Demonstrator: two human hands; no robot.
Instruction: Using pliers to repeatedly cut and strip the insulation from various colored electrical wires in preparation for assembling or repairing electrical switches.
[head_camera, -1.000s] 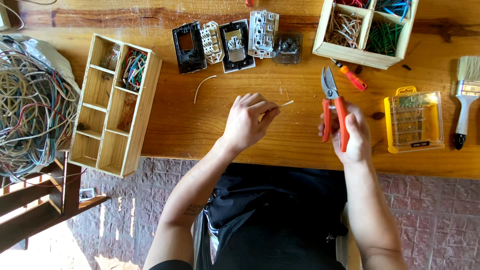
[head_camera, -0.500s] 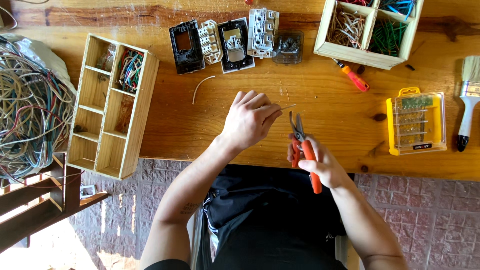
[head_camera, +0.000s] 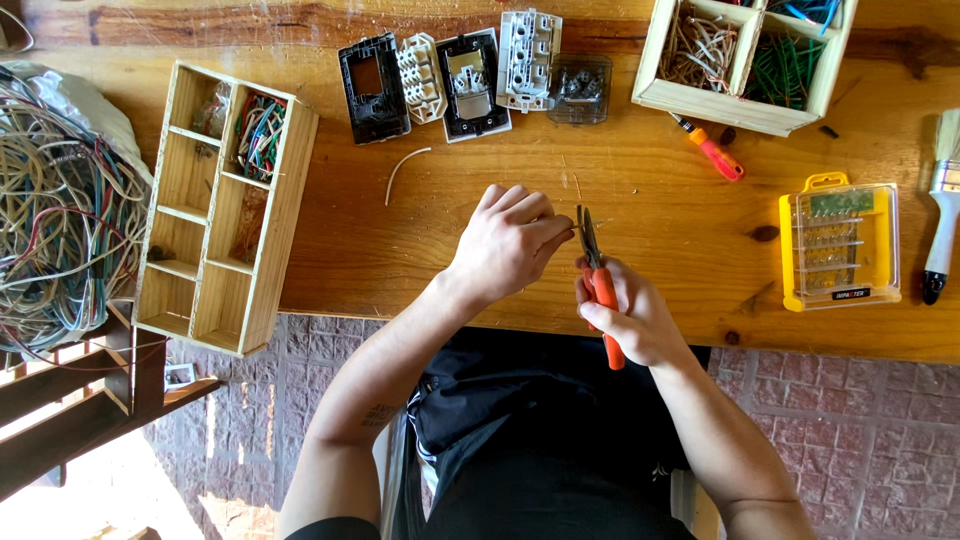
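At frame centre, near the worktop's (head_camera: 400, 270) front edge, the right hand (head_camera: 625, 315) grips orange-handled pliers (head_camera: 598, 285), fingers wrapped around the handles, long axis vertical, tip pointing up-frame. The left hand (head_camera: 510, 240) pinches a thin wire piece (head_camera: 572, 229) at the pliers' tip. Bare wood surrounds both hands; a wooden organiser (head_camera: 225, 205) sits well left.

A home workshop bench for electrical work, outdoors or on a patio, judging by the wooden table (head_camera: 400, 250) over brick paving (head_camera: 860, 400) in sunlight. Shown by the tangle of wires (head_camera: 55, 220), wooden sorting trays (head_camera: 225, 205) of wire offcuts, dismantled wall sockets (head_camera: 470, 80), a screwdriver (head_camera: 712, 150), a yellow bit case (head_camera: 838, 245) and a paintbrush (head_camera: 940, 215).
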